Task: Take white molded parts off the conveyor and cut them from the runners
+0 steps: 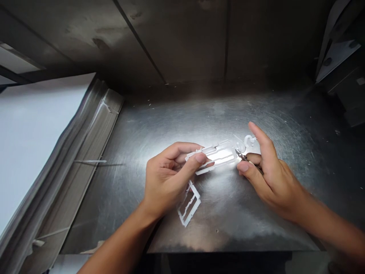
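Note:
My left hand (168, 175) pinches a thin white plastic frame (219, 154) between thumb and fingers, above the metal table. Below that hand hangs a second white plastic frame (195, 205), tilted; whether it joins the first is hidden by my fingers. In my right hand (270, 175) is a pair of small nippers (242, 156), closed in by thumb and fingers while the index finger points up and away. The nippers' jaws meet the right end of the upper frame. Just beyond them, a curled white plastic piece (248, 140) sticks out; what it is attached to is unclear.
A tall stack of cardboard sheets (85, 152) with a white top fills the left side. Metal panels (185, 42) rise behind the scratched metal table (137, 133). Small white scraps (149, 102) lie near the back. A pale sheet-like object (339, 53) stands at the upper right.

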`<state>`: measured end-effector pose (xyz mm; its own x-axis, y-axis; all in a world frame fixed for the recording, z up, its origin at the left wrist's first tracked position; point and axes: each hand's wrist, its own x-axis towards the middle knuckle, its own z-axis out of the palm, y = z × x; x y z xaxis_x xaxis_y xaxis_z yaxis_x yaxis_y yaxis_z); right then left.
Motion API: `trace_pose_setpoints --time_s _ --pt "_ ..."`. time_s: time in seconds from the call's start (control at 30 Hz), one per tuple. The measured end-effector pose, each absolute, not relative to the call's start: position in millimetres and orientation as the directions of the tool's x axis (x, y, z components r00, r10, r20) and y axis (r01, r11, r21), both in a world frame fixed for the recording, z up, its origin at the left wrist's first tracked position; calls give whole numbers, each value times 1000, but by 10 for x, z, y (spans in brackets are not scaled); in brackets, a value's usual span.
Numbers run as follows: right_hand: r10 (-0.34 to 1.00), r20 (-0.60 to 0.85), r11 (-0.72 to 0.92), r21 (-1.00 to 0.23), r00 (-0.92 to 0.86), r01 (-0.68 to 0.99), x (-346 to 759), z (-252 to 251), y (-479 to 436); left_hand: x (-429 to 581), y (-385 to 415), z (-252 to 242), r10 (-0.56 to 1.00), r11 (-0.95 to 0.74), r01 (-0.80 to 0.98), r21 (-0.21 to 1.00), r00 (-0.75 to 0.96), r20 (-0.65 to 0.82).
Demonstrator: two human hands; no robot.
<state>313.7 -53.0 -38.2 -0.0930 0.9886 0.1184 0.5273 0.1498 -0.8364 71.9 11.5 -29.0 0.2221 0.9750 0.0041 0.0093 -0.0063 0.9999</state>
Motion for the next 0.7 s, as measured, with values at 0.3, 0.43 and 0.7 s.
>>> trace_pose_setpoints --time_s 0.3,0.43,0.7 --pt "983 182 167 -775 -38 610 3074 -396 -580 697 125 -313 972 4 4 1000 234 -4" --pt "990 130 143 -851 -62 505 3101 -420 -570 725 148 -331 972 29 -49 998 235 -16" --pt "988 39 78 -961 -149 265 3146 -383 -562 737 153 -336 966 70 -89 994 254 -45"
